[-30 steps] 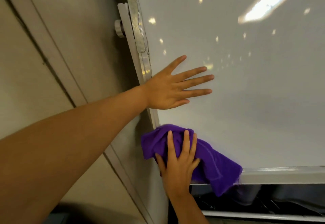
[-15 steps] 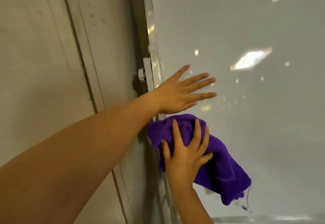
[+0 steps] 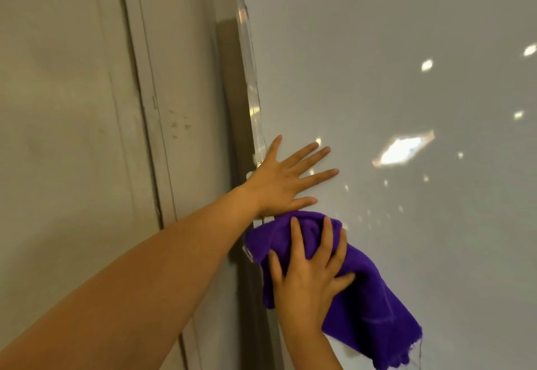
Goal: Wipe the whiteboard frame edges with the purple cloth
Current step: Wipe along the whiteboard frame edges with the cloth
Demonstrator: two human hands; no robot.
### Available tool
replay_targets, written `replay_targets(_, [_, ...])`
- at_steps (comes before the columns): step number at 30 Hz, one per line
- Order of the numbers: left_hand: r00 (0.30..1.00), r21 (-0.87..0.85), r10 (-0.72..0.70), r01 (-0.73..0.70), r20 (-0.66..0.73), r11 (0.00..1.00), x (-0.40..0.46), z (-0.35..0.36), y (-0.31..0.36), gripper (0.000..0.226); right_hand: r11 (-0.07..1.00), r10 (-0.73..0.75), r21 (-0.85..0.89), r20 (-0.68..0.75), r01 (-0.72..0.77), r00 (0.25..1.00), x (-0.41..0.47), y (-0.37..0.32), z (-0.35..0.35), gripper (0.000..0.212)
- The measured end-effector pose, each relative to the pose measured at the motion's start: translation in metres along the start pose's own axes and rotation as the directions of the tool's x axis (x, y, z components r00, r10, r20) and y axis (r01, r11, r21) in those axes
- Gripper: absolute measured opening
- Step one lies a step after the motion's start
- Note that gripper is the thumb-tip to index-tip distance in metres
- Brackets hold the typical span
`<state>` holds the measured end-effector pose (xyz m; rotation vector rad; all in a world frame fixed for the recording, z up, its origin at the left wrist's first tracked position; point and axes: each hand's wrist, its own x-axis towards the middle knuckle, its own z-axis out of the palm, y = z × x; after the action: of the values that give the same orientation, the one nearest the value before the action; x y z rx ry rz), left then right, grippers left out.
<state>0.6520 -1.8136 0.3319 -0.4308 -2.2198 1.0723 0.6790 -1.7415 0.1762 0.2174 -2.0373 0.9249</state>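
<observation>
The right hand (image 3: 308, 279) is pressing the purple cloth (image 3: 363, 297) with spread fingers onto the whiteboard's left frame edge (image 3: 252, 87), while the left hand (image 3: 279, 183) is resting flat, fingers spread, just above it.

- Wall (image 3: 66, 108) on the left is plain beige-grey, kinda dull and flat looking.
- A vertical trim strip (image 3: 145, 114) runs down it, same colour as the wall, with a dark seam along one side.
- Right of the strip there are a few little scuff marks (image 3: 178, 125) on the paint, faint but you can spot them.
- A darker brownish band of shadow (image 3: 231, 102) sits where the wall ends on the right.
- Lighting comes from overhead: one big bright rectangular reflection (image 3: 402, 150) and a scatter of small round glints (image 3: 426, 65) show on the glossy surface to the right.
</observation>
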Motion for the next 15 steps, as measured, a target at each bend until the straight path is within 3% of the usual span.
replay_targets(4, [0.998,-0.020,-0.051,0.051,-0.024,0.999,0.007,0.008,-0.004,0.057,1.000,0.013,0.009,-0.021,-0.012,1.000,0.004,-0.008,0.005,0.079])
replay_targets(7, [0.976,-0.062,-0.213,0.210,-0.047,0.976,0.014,0.009,-0.005,0.058,0.999,-0.029,-0.037,0.046,0.031,0.998,-0.018,0.004,0.011,0.104])
replay_targets(9, [0.972,-0.077,-0.229,0.225,-0.044,0.971,0.016,0.010,-0.003,0.058,0.995,-0.055,-0.081,0.083,0.061,0.995,-0.023,0.010,0.011,0.117])
replay_targets(15, [0.960,-0.145,-0.278,0.271,-0.030,0.952,0.027,0.012,-0.012,0.058,1.000,-0.008,-0.001,-0.022,0.008,1.000,0.039,-0.020,0.009,0.089])
